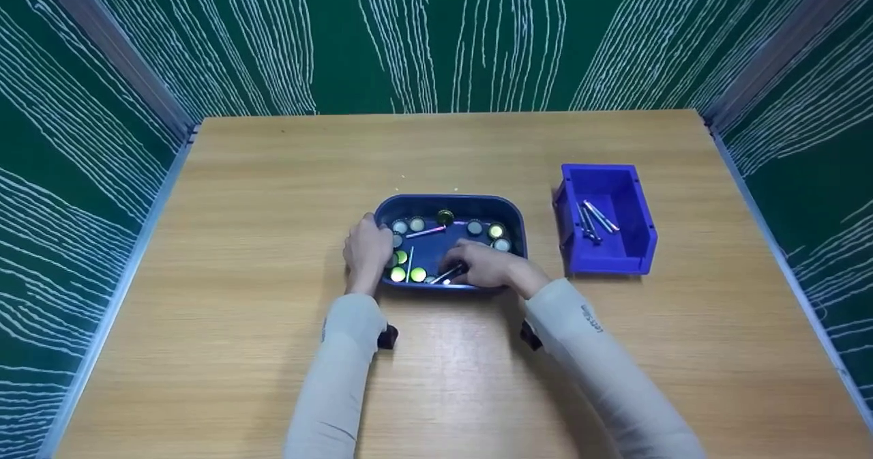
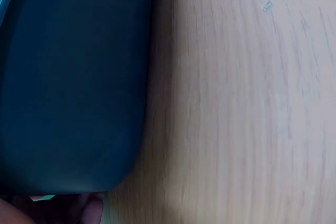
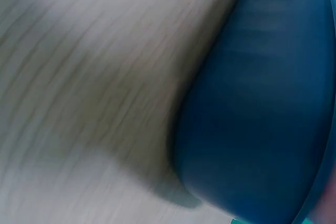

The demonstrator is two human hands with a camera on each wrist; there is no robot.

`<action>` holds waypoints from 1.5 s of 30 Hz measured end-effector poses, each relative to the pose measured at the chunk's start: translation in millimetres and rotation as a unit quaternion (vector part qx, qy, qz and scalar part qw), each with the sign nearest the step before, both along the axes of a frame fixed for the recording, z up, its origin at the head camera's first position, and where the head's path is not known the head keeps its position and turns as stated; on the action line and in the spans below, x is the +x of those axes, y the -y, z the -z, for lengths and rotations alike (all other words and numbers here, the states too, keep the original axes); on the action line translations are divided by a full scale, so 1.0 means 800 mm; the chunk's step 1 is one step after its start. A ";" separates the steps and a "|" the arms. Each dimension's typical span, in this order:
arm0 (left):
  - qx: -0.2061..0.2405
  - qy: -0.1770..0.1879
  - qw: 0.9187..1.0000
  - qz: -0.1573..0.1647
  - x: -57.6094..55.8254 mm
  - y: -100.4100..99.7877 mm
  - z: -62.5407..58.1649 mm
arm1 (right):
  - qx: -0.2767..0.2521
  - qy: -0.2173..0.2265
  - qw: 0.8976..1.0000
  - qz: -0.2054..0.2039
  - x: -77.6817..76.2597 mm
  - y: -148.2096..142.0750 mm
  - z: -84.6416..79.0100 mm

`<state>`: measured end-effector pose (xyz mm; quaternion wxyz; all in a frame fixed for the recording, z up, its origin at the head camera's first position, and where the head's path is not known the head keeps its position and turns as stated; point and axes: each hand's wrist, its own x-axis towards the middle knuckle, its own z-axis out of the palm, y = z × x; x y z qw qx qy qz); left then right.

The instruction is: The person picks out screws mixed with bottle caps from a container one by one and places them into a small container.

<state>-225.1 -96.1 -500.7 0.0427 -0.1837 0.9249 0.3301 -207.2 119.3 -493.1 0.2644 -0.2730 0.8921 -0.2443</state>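
Note:
A dark blue tray (image 1: 518, 241) holds several round bottle caps (image 1: 496, 231), some yellow-green and some silvery, and a few slim metal bolts (image 1: 424, 232). My left hand (image 1: 368, 247) grips the tray's left side; in the left wrist view its fingertips (image 2: 93, 211) show at the tray's corner. Inside the tray, my right hand (image 1: 487, 264) is near the front wall, its fingers curled round the end of a metal bolt (image 1: 445, 275). That bolt slants down to the left. The right wrist view shows mostly the tray's outer wall (image 3: 252, 114), with the fingers hidden.
To the right of the tray stands a blue bin (image 1: 607, 264) with a few metal bolts (image 1: 600, 217) in it. Both containers are on a wooden table (image 1: 273, 193). Green panels (image 1: 443, 43) with white lines border the back and sides. Small pale specks lie behind the tray.

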 end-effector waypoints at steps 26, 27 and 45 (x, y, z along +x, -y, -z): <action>-0.009 0.001 1.000 0.000 0.002 0.001 0.002 | -0.050 -0.098 0.994 0.013 0.005 -0.004 0.012; -0.010 0.000 1.000 0.000 0.002 0.001 0.002 | -0.054 -0.105 0.993 0.013 0.005 -0.005 0.012; -0.008 -0.002 1.000 0.004 0.001 0.000 -0.001 | -0.133 -0.089 0.982 0.095 0.002 -0.006 0.009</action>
